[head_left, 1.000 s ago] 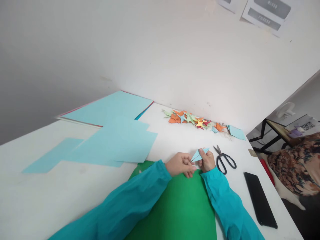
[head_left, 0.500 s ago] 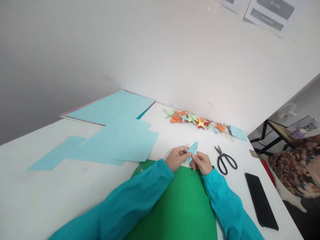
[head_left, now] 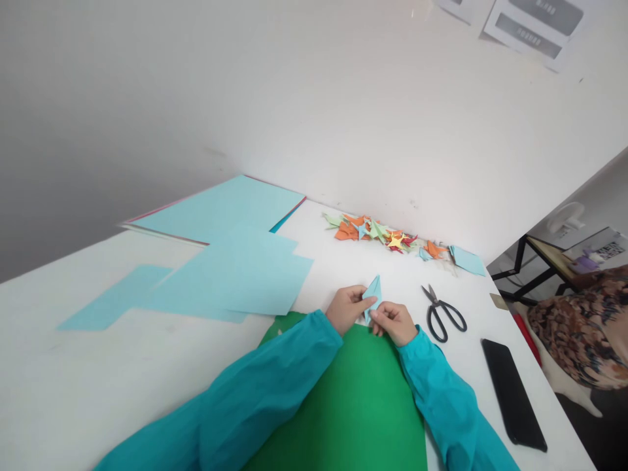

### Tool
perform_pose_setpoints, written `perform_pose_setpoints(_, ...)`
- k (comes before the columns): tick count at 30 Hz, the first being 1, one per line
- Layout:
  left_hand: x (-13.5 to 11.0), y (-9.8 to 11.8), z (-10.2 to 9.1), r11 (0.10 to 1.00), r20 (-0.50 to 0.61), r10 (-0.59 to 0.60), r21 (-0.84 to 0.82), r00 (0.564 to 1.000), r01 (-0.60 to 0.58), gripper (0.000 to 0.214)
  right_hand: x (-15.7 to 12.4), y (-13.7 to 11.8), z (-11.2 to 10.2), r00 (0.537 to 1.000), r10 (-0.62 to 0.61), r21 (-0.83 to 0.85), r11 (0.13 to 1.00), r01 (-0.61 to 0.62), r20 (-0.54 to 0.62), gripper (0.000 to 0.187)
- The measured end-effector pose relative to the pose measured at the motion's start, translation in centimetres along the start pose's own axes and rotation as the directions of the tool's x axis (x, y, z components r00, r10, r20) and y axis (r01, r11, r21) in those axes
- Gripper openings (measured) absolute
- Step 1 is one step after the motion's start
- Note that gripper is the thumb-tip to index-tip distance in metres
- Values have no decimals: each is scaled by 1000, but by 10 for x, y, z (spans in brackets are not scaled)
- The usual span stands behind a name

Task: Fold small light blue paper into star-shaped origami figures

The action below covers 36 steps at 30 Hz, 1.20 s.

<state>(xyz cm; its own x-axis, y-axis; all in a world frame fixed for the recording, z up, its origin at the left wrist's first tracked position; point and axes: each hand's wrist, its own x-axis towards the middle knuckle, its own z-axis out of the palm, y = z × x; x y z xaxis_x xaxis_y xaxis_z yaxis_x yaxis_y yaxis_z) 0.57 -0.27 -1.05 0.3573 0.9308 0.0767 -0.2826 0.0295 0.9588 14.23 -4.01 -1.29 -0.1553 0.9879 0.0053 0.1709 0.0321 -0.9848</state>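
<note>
A small light-blue folded paper [head_left: 374, 290], a narrow diamond with a crease down its middle, is held just above the far edge of the green mat [head_left: 343, 399]. My left hand [head_left: 347, 307] pinches its left side, thumb on top. At its lower end, my right hand [head_left: 394, 322] has thumb and fingers closed on the paper's edge. The fingers behind the paper are partly hidden. To the right of my right hand lie black-handled scissors [head_left: 440, 313], blades pointing away.
Light-blue sheets [head_left: 245, 275] and a larger paper stack [head_left: 216, 209] spread over the left. Colourful folded paper figures [head_left: 367, 229] line the wall, beside small blue squares [head_left: 468, 260]. A black phone-like slab [head_left: 513, 392] lies right. A person in a patterned garment [head_left: 579, 327] is beyond the table.
The folded paper has turned a little and shifted slightly left, showing its creased face. My right hand has slid down to its lower end, while my left hand keeps its pinch.
</note>
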Motion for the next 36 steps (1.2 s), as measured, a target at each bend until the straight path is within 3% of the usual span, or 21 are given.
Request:
perform_pose_setpoints(6, 0, 2, 1, 1000, -8, 10, 11, 1000, -10, 24, -1, 0, 0, 1000, -13, -35, 999, 13, 5, 40)
perform_pose_setpoints(12, 2, 1, -2, 999, 70, -36, 39, 997, 33, 26, 0, 4, -3, 999, -19, -33, 999, 20, 48, 41)
perform_pose_setpoints(18, 1, 2, -1, 993, -26, 36, 111, 999, -33, 23, -2, 2, 0, 999, -14, -76, 997, 17, 50, 37)
perform_pose_setpoints(24, 1, 1, 0, 1000, -33, 21, -12, 999, -21, 23, -1, 3, -1, 999, -19, -65, 998, 22, 50, 36)
perform_pose_setpoints(30, 0, 0, -2, 996, 69, -51, -63, 996, 56, 25, -3, 4, -1, 997, -29, -107, 994, 36, 68, 35)
perform_pose_setpoints(36, 1, -3, -2, 998, -5, -39, -56, 999, 39, 25, -4, 1, 1, 997, -26, -105, 994, 33, 69, 37)
